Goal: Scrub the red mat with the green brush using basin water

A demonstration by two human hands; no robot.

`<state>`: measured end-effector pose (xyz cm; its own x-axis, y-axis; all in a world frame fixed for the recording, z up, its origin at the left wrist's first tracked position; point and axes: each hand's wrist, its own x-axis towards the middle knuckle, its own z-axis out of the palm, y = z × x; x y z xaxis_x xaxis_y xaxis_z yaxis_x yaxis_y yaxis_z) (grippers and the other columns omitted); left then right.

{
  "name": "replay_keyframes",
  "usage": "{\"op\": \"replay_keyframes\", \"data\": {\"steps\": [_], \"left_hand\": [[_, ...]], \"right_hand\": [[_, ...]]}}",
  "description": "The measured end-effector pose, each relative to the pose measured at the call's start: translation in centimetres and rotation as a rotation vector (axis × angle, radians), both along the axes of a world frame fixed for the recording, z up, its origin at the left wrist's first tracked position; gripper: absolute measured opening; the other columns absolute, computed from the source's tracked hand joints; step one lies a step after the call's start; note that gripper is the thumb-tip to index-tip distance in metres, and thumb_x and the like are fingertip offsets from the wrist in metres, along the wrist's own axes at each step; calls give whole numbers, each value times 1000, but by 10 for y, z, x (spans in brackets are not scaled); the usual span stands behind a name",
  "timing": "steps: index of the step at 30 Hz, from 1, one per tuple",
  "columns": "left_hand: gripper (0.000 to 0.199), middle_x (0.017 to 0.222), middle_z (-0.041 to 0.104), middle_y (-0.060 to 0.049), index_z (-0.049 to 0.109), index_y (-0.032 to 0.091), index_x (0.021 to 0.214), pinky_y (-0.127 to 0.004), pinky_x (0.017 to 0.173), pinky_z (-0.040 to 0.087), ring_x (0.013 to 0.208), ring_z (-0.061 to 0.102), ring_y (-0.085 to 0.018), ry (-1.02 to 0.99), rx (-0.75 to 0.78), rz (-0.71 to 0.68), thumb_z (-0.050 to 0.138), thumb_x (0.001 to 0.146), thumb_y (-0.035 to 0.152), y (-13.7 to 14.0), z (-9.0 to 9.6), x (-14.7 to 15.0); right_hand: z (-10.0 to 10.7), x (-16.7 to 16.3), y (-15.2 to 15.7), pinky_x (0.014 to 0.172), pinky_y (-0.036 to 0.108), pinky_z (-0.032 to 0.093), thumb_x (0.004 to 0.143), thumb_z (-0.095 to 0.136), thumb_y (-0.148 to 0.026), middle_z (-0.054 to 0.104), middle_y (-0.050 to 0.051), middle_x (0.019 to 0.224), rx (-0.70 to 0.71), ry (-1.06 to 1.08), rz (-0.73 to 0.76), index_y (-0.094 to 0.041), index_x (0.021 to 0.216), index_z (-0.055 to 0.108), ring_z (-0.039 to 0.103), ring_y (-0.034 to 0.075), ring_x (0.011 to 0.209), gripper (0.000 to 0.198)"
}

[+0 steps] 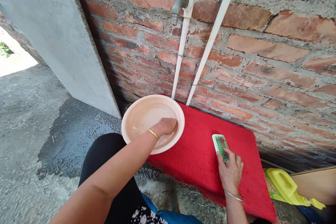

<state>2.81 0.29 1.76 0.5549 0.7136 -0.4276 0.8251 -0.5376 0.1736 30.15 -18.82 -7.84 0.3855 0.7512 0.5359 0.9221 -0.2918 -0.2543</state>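
My left hand (167, 126), with a gold bangle at the wrist, reaches inside a pale pink basin (126, 126) near its right inner wall. Its fingers are curled and point down; what they hold, if anything, is hidden. The basin appears to have shallow water in it and rests at the left end of a red cloth (196, 168). Farther right, my right hand (231, 168) grips the handle end of a white and green scrub brush (221, 144). The brush lies over the red cloth with its green and dark red bristles showing upward.
A metal tap (180, 3) and two white pipes (181, 49) run along the brick wall (236, 59). A grey slab (60, 31) leans at the left above wet concrete floor (73, 136). A yellow jug (283, 185) lies at the lower right.
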Motion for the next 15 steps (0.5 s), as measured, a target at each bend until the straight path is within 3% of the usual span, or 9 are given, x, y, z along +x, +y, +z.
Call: {"op": "replay_keyframes", "data": {"steps": [6,12,15], "left_hand": [[33,124,65,-17,58,14,120,-42,93,49,115,62,-30,-20,-9,16,43,91,13,3,-3,0],[31,124,65,-16,59,15,118,-41,93,49,115,62,-29,-21,-18,21,45,91,15,5,-3,1],[30,124,66,-16,58,16,118,-40,92,49,114,63,-28,-19,-25,25,46,91,17,6,-4,0]], "right_hand": [[-3,2,-1,76,37,37,90,33,-68,62,12,90,21,-10,13,-16,105,66,52,25,85,63],[-1,-7,1,82,36,40,91,40,-63,64,10,97,5,31,235,-19,106,64,55,23,89,52],[2,-6,6,78,36,41,92,36,-64,63,10,95,-36,-6,201,-19,106,65,55,23,85,54]]}}
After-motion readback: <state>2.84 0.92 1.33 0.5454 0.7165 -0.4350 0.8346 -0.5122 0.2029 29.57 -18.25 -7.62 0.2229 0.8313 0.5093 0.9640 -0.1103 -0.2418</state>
